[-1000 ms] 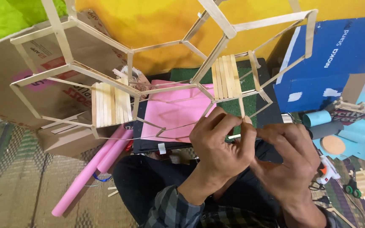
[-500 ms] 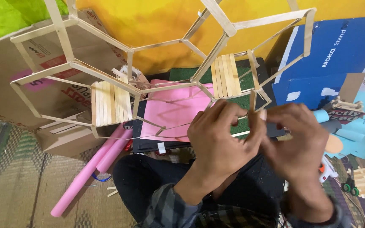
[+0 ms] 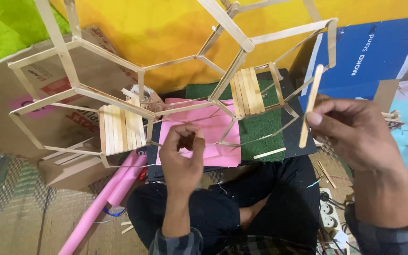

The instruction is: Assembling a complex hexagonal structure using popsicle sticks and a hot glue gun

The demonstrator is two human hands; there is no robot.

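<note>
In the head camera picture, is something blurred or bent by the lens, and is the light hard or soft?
Head view: light is soft and even, with no hard shadows or glare. The right hand and its wooden stick look sharp, the left hand slightly soft. The stick frame spreads wide toward the edges, likely wide-lens distortion.

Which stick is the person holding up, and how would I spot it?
Find the big blue cardboard box at the upper right. Just left of it, the right hand pinches one flat pale wooden craft stick, upright. Unlike the glued frame sticks, it stands loose and alone.
</note>
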